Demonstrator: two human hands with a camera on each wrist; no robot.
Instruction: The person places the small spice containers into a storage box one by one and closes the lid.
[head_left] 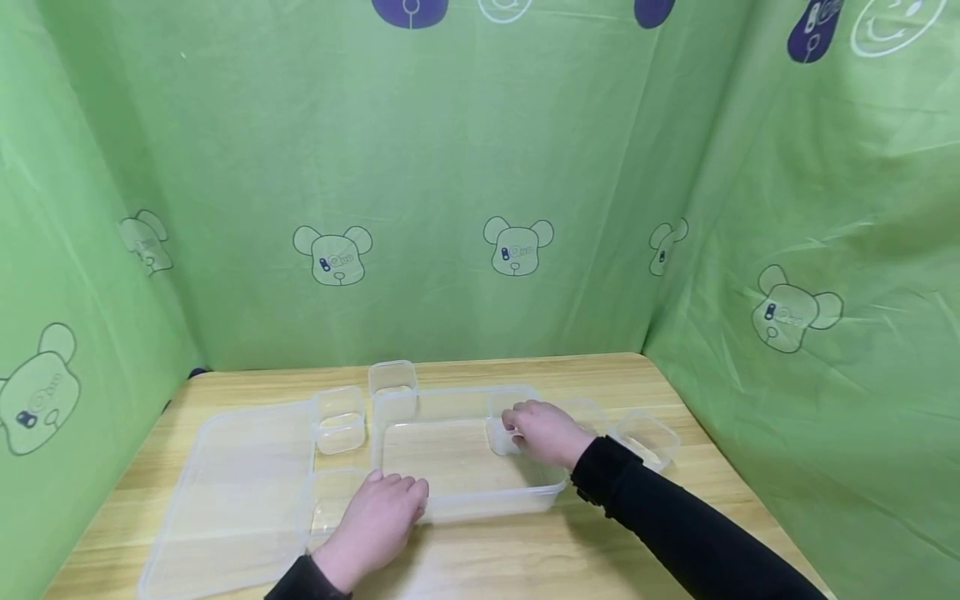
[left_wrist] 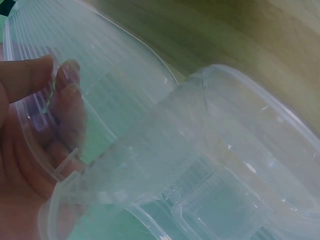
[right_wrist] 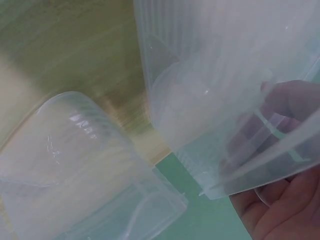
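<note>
A large clear plastic box (head_left: 487,505) stands on the table before me. At its near left corner my left hand (head_left: 378,521) grips the wall; in the left wrist view the thumb (left_wrist: 30,76) is on one side and the fingers show through the plastic. Inside the box, towards its right side, my right hand (head_left: 546,432) pinches a small clear container (head_left: 501,440). Through the box's ribbed wall (right_wrist: 200,80) the right wrist view shows those fingers hazily. Close beside the left hand is another small clear container (head_left: 330,496).
A flat clear lid (head_left: 232,492) lies left of the box. Small containers stand behind it and to its left (head_left: 341,421), one at the back (head_left: 392,379). More lie at the right (head_left: 648,442), partly behind my right arm. Green cloth (head_left: 450,167) surrounds the wooden table (head_left: 480,567).
</note>
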